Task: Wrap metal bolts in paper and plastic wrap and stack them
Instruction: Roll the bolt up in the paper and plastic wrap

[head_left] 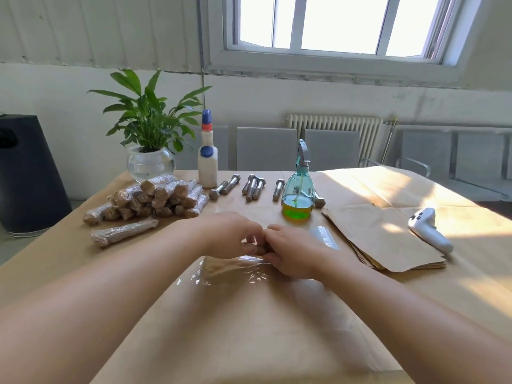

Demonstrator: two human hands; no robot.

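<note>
My left hand (235,236) and my right hand (291,253) meet at the table's middle, fingers curled round a paper-wrapped bolt (256,249) that is mostly hidden between them. It lies on the far edge of a clear plastic wrap sheet (235,275) spread toward me. Several bare metal bolts (253,187) lie in a row at the back. A pile of wrapped bolts (160,198) sits at the left, with one wrapped bolt (123,232) lying apart in front of it. A stack of brown paper sheets (385,239) lies at the right.
A roll of plastic wrap (324,236) lies beside my right hand. A spray bottle with green liquid (297,195), a white glue bottle (207,159) and a potted plant (151,162) stand at the back. A white controller (429,230) rests on the right.
</note>
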